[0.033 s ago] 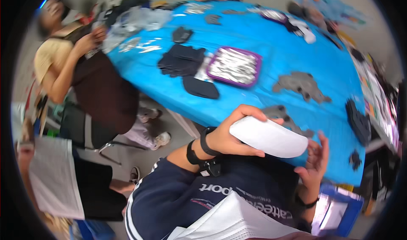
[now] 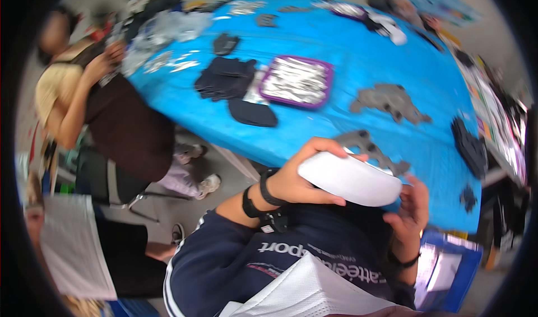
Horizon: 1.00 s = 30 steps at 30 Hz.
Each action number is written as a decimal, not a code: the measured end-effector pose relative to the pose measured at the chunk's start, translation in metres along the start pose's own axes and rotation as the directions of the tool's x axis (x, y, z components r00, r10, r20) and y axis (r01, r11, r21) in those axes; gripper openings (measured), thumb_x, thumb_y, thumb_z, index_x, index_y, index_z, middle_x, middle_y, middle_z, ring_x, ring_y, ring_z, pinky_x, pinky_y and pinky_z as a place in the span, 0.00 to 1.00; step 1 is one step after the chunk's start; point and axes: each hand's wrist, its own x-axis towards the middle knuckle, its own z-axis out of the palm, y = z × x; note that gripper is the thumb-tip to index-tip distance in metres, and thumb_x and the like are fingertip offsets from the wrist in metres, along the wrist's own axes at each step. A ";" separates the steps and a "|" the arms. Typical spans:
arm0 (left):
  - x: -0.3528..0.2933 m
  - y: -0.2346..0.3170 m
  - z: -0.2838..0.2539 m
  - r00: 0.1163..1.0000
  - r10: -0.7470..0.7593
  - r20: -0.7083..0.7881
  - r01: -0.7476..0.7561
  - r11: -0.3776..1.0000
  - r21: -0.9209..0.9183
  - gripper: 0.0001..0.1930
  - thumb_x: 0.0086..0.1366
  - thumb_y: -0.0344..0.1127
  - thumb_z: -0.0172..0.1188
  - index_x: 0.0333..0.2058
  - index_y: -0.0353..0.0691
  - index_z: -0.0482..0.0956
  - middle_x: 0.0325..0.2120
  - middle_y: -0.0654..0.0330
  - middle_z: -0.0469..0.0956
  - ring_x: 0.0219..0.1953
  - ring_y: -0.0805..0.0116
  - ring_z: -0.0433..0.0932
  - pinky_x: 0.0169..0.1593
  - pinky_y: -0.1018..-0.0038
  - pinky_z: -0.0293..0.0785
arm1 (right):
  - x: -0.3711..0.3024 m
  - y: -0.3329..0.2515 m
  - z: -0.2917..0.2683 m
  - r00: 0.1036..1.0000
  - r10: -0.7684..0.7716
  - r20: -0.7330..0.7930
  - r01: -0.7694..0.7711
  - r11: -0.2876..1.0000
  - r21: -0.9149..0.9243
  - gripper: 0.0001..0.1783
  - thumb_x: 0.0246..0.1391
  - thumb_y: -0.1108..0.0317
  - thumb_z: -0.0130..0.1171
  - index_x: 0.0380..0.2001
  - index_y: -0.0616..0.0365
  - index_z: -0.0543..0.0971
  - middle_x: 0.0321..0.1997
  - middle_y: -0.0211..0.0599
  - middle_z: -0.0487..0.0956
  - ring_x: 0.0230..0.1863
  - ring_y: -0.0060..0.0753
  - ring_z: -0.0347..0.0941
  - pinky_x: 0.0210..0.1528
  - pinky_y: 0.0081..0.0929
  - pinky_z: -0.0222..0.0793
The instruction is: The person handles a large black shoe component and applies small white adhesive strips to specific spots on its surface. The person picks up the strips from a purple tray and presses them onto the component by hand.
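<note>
My left hand (image 2: 305, 177) grips a white, smooth, oblong piece (image 2: 350, 180) with rounded ends, thumb on the near side and fingers along the far side. It is held tilted above the near table edge. At its right end is my right hand (image 2: 412, 208), fingers apart and slightly bent, the fingertips close to the piece or touching its edge; I cannot tell which. Just beyond the white piece, a grey cut-out piece (image 2: 367, 146) with holes lies partly hidden on the blue-covered table (image 2: 314, 23).
A purple tray (image 2: 330, 87) of silvery strips stands mid-table beside stacked dark fabric pieces (image 2: 224, 79). Another grey cut-out piece (image 2: 389, 101) lies right of it, and a dark stack (image 2: 469, 146) at the right edge. A person in a brown apron (image 2: 129, 126) stands left; a blue bin (image 2: 457, 272) sits lower right.
The view has shifted slightly, so the table and tray appear farther left and up. My right fingers have come nearer the white piece's end. The left hand keeps its grip.
</note>
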 end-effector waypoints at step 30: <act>0.038 -0.089 -0.030 0.916 -0.400 -0.019 0.206 0.431 0.878 0.23 0.45 0.30 0.70 0.44 0.38 0.79 0.45 0.57 0.76 0.39 0.61 0.73 0.42 0.71 0.70 | 0.009 0.081 -0.036 0.920 0.357 0.161 -0.179 0.750 -0.637 0.21 0.33 0.73 0.71 0.37 0.60 0.80 0.43 0.39 0.76 0.31 0.33 0.73 0.31 0.25 0.69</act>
